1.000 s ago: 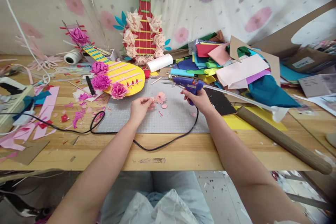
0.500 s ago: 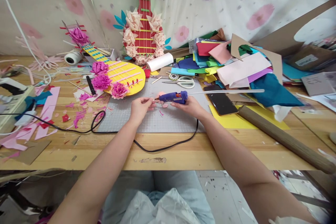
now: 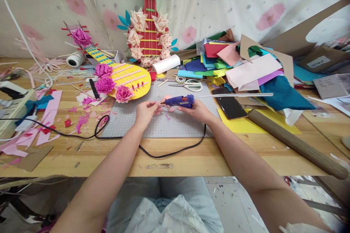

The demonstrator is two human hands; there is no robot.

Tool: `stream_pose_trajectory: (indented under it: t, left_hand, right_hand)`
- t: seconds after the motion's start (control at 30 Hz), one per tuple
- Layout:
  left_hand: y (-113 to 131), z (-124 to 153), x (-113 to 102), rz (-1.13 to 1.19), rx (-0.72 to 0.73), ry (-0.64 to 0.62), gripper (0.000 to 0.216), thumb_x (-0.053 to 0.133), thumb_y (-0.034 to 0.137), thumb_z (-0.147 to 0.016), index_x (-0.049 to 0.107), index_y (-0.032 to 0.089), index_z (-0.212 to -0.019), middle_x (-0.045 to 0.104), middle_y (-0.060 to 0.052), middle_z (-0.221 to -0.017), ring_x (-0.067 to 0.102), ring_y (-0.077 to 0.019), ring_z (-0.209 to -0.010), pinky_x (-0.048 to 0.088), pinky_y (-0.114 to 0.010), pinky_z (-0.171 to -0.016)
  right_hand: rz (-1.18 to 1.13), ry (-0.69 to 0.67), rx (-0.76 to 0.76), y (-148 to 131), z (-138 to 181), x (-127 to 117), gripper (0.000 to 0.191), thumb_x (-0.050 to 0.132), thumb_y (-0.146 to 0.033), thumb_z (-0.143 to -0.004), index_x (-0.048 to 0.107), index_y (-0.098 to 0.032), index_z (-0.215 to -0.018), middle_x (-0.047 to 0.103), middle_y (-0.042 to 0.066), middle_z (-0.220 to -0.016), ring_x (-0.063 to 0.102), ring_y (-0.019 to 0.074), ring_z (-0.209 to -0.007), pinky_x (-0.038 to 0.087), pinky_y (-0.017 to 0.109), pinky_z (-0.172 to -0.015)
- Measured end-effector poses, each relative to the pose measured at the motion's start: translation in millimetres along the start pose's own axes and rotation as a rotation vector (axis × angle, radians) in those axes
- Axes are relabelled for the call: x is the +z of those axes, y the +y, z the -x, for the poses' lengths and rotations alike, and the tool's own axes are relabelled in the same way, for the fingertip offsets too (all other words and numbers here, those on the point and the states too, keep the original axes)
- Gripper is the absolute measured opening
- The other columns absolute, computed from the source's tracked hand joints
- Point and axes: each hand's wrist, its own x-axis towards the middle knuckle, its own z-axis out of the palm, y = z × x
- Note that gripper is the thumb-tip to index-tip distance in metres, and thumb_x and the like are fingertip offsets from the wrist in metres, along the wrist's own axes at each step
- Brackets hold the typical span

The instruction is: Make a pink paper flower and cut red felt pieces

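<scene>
Left hand [image 3: 147,112] pinched shut, its catch too small to tell; nozzle right there, the blue glue gun [image 3: 177,101] lies level above the grey mat [image 3: 164,128], right hand [image 3: 197,111] wrapped round it, translucent stick [image 3: 237,95] jutting rightward!

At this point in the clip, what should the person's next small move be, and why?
Probably a light squeeze of the blue glue gun for a small dab: the right hand grips it, and its nozzle points at the pinched fingertips of the left hand, close by. What those fingertips pinch is too small to make out.
</scene>
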Motion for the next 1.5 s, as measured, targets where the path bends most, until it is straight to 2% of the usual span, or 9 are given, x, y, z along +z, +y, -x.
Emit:
stream_pose_trajectory:
  t: [0.23,0.43,0.63,0.87,1.07,1.2,1.33,1.5]
  left_hand:
    - [-1.0,-0.8,-0.7,-0.017,0.008,-0.012,0.019,0.072,0.026,-0.064,0.066,0.009,-0.071,0.07,-0.009,-0.07,0.065,-0.0146,-0.057,0.053,-0.024,-0.052]
    - [-0.3,-0.2,1.3,-0.039,0.002,-0.02,0.016,0.07,0.025,-0.066,0.066,0.01,-0.071,0.07,-0.009,-0.07,0.066,-0.0145,-0.058,0.053,-0.023,-0.051]
    - [-1.3,-0.6,-0.2,-0.037,0.012,-0.037,0.017,0.069,0.025,-0.066,0.067,0.01,-0.073,0.07,-0.009,-0.071,0.066,-0.0144,-0.059,0.052,-0.022,-0.051]
    - [-0.8,-0.7,0.0,-0.052,0.008,-0.031,0.019,0.069,0.027,-0.067,0.066,0.01,-0.075,0.07,-0.01,-0.074,0.066,-0.0148,-0.06,0.054,-0.025,-0.054]
    - [2.3,-0.5,-1.2,-0.015,0.007,-0.007,0.021,0.071,0.028,-0.066,0.065,0.009,-0.073,0.069,-0.009,-0.072,0.066,-0.0149,-0.059,0.054,-0.026,-0.054]
    - [7.0,0.2,-3.0,0.048,-0.02,-0.003,0.022,0.072,0.028,-0.064,0.065,0.01,-0.075,0.069,-0.009,-0.074,0.066,-0.0142,-0.061,0.053,-0.024,-0.053]
    - [11.2,1.2,-3.8,0.124,-0.036,0.002,0.025,0.074,0.029,-0.063,0.066,0.011,-0.078,0.07,-0.009,-0.079,0.067,-0.0149,-0.066,0.054,-0.024,-0.054]
    - [11.8,1.8,-4.3,0.195,-0.003,0.034,0.027,0.074,0.029,-0.062,0.066,0.012,-0.081,0.07,-0.009,-0.086,0.067,-0.0151,-0.071,0.053,-0.022,-0.055]
  right_hand:
    - [-0.029,0.003,-0.033,-4.3,0.1,-1.4,0.037,0.064,-0.042,-0.073,0.066,-0.018,-0.101,0.07,0.005,-0.098,0.063,0.0218,-0.089,0.047,0.035,-0.083]
    - [-0.056,0.016,-0.038,-4.1,-0.3,-0.9,0.035,0.064,-0.042,-0.074,0.067,-0.02,-0.1,0.07,0.004,-0.098,0.064,0.022,-0.091,0.047,0.036,-0.085]
    - [-0.069,0.017,-0.05,-4.4,-0.5,-1.9,0.034,0.064,-0.043,-0.073,0.067,-0.02,-0.098,0.07,0.004,-0.097,0.064,0.0216,-0.09,0.048,0.035,-0.083]
    - [-0.001,0.007,-0.009,-3.7,0.0,-2.3,0.038,0.064,-0.046,-0.072,0.067,-0.018,-0.097,0.07,0.004,-0.086,0.062,0.0189,-0.076,0.049,0.032,-0.073]
    - [0.019,-0.017,0.03,-6.5,2.6,-8.5,0.039,0.064,-0.047,-0.071,0.067,-0.018,-0.096,0.069,0.003,-0.082,0.061,0.0195,-0.075,0.048,0.033,-0.073]
    - [0.014,0.145,0.11,2.8,-2.4,-18.0,0.04,0.064,-0.05,-0.07,0.068,-0.019,-0.095,0.07,0.005,-0.086,0.062,0.0223,-0.082,0.048,0.036,-0.078]
    - [0.071,0.341,0.213,24.4,-16.4,-22.7,0.045,0.063,-0.057,-0.067,0.067,-0.016,-0.087,0.069,0.008,-0.079,0.063,0.0261,-0.08,0.049,0.04,-0.073]
    - [0.206,0.397,0.183,38.1,-24.6,-21.5,0.044,0.061,-0.061,-0.066,0.062,-0.019,-0.078,0.065,0.007,-0.072,0.061,0.0247,-0.074,0.047,0.037,-0.069]
